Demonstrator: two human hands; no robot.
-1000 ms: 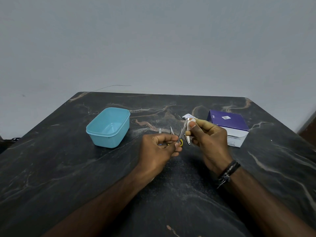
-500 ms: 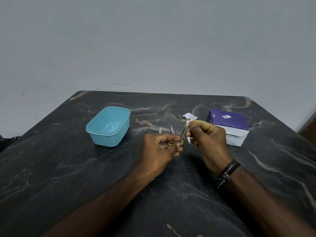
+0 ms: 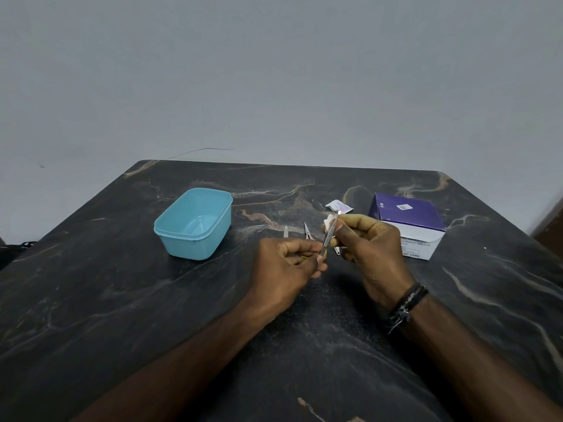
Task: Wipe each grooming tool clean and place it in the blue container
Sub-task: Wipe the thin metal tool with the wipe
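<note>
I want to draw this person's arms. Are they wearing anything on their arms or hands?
Both arms are bare, with no sleeves showing and no gloves. The left hand and its wrist have nothing on them. Just behind the right hand, the wrist wears dark bracelets, a few thin black bands stacked together, with a small dark piece hanging from them.

Both arms are reaching forward, and the two hands are meeting close together in the middle. The left hand is curling its fingers and pinching the low end of a thin metal tool. The right hand is pinching a small white wipe against the tool's top end. A dark band is sitting on the right wrist.
</note>
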